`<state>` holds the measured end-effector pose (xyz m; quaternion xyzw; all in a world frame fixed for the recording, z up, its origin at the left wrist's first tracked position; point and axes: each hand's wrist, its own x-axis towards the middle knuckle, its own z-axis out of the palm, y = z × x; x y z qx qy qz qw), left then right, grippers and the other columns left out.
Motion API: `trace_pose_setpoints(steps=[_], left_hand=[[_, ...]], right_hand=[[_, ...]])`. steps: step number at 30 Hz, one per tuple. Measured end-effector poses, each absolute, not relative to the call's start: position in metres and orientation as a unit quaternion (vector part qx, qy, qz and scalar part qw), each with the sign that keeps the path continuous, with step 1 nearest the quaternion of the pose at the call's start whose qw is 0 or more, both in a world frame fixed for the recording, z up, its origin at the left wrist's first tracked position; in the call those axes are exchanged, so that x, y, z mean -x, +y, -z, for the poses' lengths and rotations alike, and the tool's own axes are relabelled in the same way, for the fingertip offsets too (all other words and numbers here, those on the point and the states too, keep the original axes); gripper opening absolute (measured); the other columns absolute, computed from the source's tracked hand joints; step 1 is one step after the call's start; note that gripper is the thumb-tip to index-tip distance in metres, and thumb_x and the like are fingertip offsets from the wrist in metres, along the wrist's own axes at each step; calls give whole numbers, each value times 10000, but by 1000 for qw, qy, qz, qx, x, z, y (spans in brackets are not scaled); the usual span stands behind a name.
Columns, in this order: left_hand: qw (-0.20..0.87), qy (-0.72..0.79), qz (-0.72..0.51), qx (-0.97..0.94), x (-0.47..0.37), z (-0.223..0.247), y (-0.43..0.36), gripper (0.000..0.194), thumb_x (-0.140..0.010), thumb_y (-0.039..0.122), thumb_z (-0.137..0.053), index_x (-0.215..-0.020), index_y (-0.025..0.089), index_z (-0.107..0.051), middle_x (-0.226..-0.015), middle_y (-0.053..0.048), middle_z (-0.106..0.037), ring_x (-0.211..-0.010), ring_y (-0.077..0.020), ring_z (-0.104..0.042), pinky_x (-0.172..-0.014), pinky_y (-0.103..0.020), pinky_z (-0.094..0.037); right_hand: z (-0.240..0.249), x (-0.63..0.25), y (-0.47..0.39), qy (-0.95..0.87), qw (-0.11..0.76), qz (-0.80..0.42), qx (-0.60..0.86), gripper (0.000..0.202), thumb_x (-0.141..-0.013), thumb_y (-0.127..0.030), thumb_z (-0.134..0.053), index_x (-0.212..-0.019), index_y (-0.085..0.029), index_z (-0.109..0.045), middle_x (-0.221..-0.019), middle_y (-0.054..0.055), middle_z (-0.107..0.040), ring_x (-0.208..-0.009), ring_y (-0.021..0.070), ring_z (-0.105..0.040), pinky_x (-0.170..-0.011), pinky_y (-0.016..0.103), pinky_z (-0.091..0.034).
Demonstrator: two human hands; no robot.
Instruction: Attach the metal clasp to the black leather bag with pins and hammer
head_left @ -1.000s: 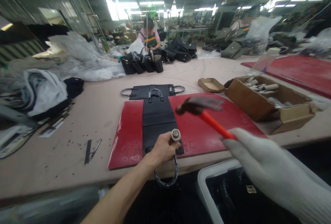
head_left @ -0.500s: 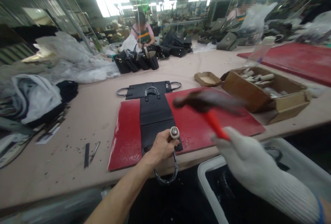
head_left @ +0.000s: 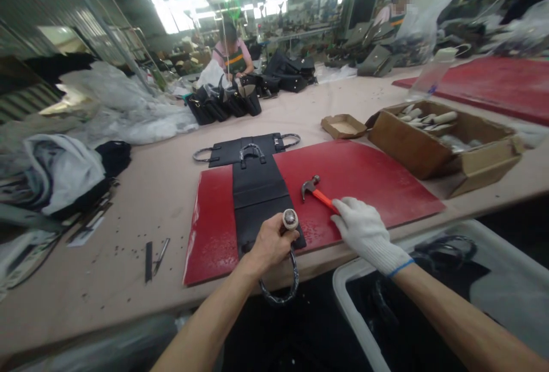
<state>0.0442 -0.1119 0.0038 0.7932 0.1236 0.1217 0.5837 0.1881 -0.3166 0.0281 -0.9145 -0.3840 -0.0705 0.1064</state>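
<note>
In the head view, the hammer (head_left: 323, 199) has come out of its blur, now sharp over the red board (head_left: 364, 166), right of centre, gripped in the gloved right hand (head_left: 364, 229). Its head sits apart from the pale-topped tool (head_left: 290, 220), gripped by the bare left hand (head_left: 268, 243) at the black panel (head_left: 257, 189), lower centre: seemingly a lull between blows.

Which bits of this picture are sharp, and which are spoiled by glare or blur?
Head view: the hammer, left hand and right hand look fairly sharp; the far windows glare white, with hazy, dim detail beyond the table; toward the left edge, the plastic sheeting looks soft and smeared.
</note>
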Motion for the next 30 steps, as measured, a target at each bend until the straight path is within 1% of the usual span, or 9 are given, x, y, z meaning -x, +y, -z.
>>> trace_pose_setpoints(steps=[3,5,7,10,13,15,20,25,30], left_hand=[[556,122,-128,-812,-42,-4,-111,79,-786,192,-681,-851,188,-636,-810,15,-624,-780,-153,-558,-767,-268,-459],[542,121,-136,-821,-41,-2,-111,77,-789,199,-677,-862,190,-656,-836,8,-651,-802,-161,-577,-799,-280,-476],[556,132,-141,-809,-41,2,-112,96,-778,210,-686,-872,188,-681,-851,2,-678,-813,-165,-601,-819,-291,-498],[663,194,-147,-708,-42,2,-110,228,-736,307,-773,-901,166,-706,-853,-26,-714,-780,-174,-649,-785,-309,-548],[764,246,-207,-559,-41,-11,-94,431,-684,476,-853,-918,162,-672,-964,-74,-738,-852,-219,-711,-756,-348,-599],[761,261,-253,-537,-36,-23,-71,476,-673,514,-865,-916,162,-657,-1018,-85,-737,-898,-233,-722,-754,-361,-616],[539,363,-302,-698,0,-38,17,334,-714,440,-768,-867,155,-684,-755,-26,-696,-683,-175,-664,-692,-295,-569],[195,527,-104,-821,43,-40,96,278,-817,396,-620,-875,154,-745,-799,-96,-750,-800,-261,-716,-633,-285,-462],[142,598,-41,-788,56,-33,140,245,-820,343,-647,-799,130,-764,-754,-145,-767,-799,-288,-741,-622,-281,-441]], right_hand=[[-15,-171,-292,-468,152,56,869,392,-970,-337,-559,-1314,-161,-623,-1382,159,-606,-1238,306,-570,-1094,446,-401],[-8,-158,-278,-520,178,32,835,418,-951,-329,-600,-1349,-202,-608,-1400,117,-603,-1289,279,-544,-1166,446,-353],[-1,-147,-268,-546,204,13,812,445,-937,-292,-616,-1375,-216,-595,-1389,110,-608,-1306,281,-535,-1212,497,-300],[7,-139,-264,-543,226,3,809,481,-930,-241,-612,-1404,-166,-582,-1440,160,-574,-1364,321,-495,-1244,579,-235],[9,-139,-266,-538,218,-2,815,505,-922,-256,-634,-1412,-141,-589,-1475,178,-557,-1409,347,-461,-1252,599,-232],[8,-140,-267,-538,215,-2,815,512,-923,-275,-647,-1416,-146,-594,-1479,173,-560,-1414,350,-458,-1252,607,-239],[6,-140,-266,-539,214,6,815,511,-924,-278,-647,-1414,-142,-601,-1482,171,-563,-1400,344,-482,-1253,612,-245],[17,-145,-264,-549,216,51,806,480,-941,-302,-595,-1390,-133,-621,-1461,186,-583,-1376,371,-511,-1213,634,-312],[38,-157,-261,-561,221,105,791,492,-942,-350,-557,-1376,-131,-631,-1435,196,-597,-1326,391,-548,-1175,643,-360]])
